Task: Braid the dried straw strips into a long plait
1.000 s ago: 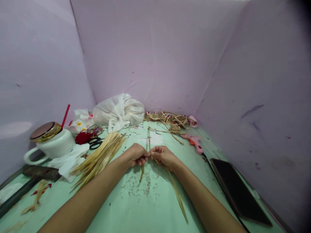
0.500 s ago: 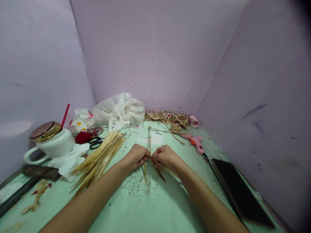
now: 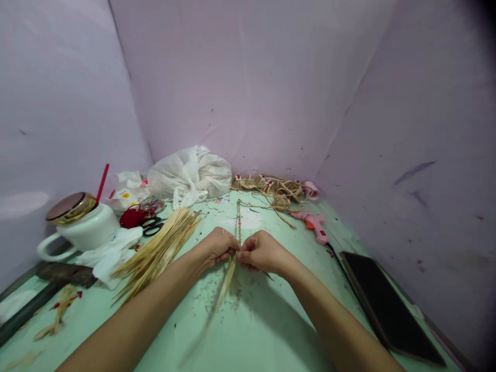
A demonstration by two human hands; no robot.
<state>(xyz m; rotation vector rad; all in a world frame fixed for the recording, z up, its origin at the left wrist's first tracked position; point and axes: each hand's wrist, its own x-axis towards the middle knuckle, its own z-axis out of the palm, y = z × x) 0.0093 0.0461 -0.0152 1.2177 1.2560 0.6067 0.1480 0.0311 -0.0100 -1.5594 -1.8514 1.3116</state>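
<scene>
A thin braid (image 3: 239,223) of dried plant fibre runs straight away from me over the green table. Its near end is between my hands, which meet at the middle. My left hand (image 3: 220,244) is closed in a pinch on it, and my right hand (image 3: 260,251) pinches it from the other side. Loose fibre strands (image 3: 228,283) hang toward me below the fingers, one pale and blurred. The tip of a darker strand pokes out under my right hand. To the left of my left hand lies a fanned bundle of dried straw strips (image 3: 163,253).
On the left stand a white mug (image 3: 91,230), a hammer (image 3: 65,274), black scissors (image 3: 153,226) and red yarn (image 3: 134,217). A plastic bag (image 3: 191,175) and braided cord pieces (image 3: 267,186) lie at the back. A pink glue gun (image 3: 315,225) and a black tablet (image 3: 387,305) are on the right.
A pale strand has swung from under my right hand to hang at the middle, toward the lower left. My hands stay close together at the braid's end.
</scene>
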